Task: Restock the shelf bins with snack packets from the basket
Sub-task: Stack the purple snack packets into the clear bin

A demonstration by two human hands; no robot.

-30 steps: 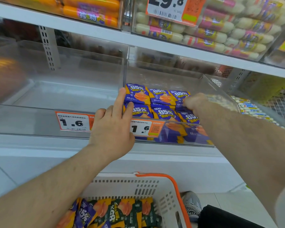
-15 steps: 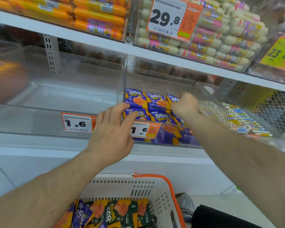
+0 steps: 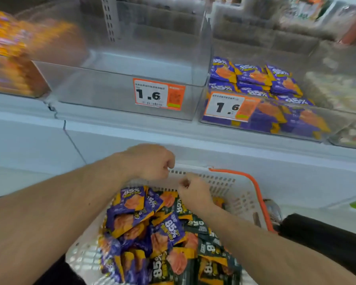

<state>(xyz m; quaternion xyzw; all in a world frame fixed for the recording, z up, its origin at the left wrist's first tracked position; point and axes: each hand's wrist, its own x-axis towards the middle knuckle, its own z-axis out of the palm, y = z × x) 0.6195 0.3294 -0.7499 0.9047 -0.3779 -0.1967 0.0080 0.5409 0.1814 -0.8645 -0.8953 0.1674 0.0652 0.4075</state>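
Both hands, left (image 3: 150,161) and right (image 3: 193,192), hover curled and empty over the basket (image 3: 240,194) holding the packets (image 3: 150,229); these look light, soft, slippery foil, best pinched at a sealed edge, destined for bins above the basket.

Basket (image 3: 243,194) of packets (image 3: 152,229) below bins (image 3: 132,99)

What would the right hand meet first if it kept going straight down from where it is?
Probably the snack packets piled in the basket; the right hand hovers over the pile near the far wall, though its height above them is unclear.
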